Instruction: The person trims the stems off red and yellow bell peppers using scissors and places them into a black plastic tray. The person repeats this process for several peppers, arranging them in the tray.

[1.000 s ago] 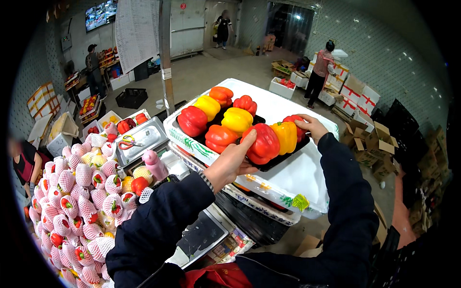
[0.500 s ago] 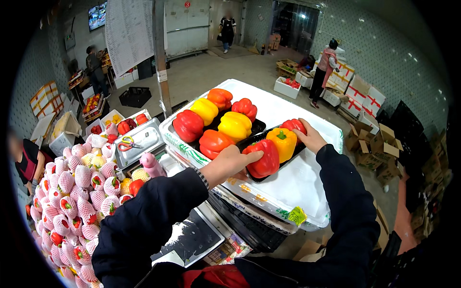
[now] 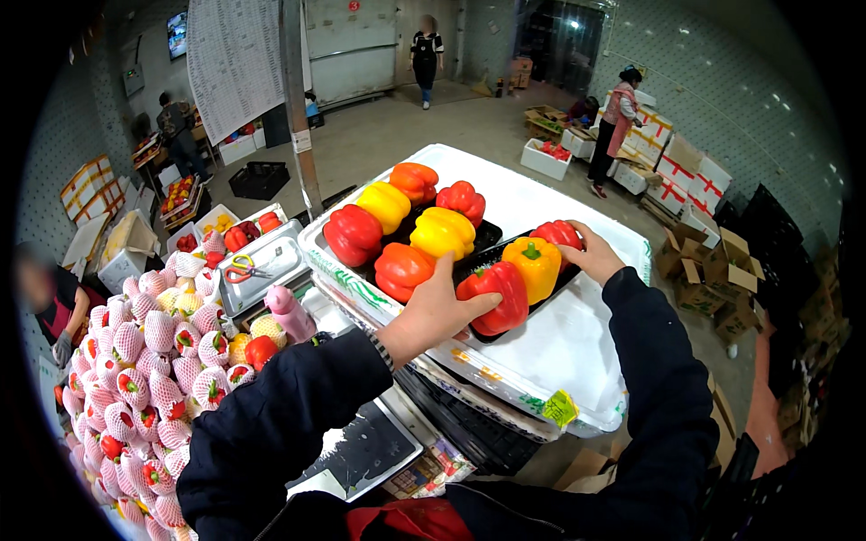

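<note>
My right hand point(image 3: 591, 252) grips the right end of a black tray point(image 3: 541, 301) by a red pepper point(image 3: 557, 232); this tray also holds a yellow pepper point(image 3: 531, 270) and another red pepper point(image 3: 494, 299). My left hand point(image 3: 437, 302) holds its left end, thumb against the nearer red pepper, index finger raised by an orange pepper point(image 3: 402, 270), other fingers partly hidden. Beside it, further black trays point(image 3: 490, 237) bear red, orange and yellow peppers. All rest on a stacked white foam box point(image 3: 586, 352).
Net-wrapped peppers point(image 3: 158, 370) are heaped at left beside a pink bottle point(image 3: 290, 316) and a steel tray with scissors point(image 3: 266, 284). A metal post point(image 3: 298, 153) stands behind. Co-workers point(image 3: 612, 131) are around the room. Cardboard boxes point(image 3: 713, 284) lie at right.
The three-pepper tray has come down beside the other trays on the white foam. My left index finger has lifted toward the orange pepper. The co-worker by the back door has walked forward.
</note>
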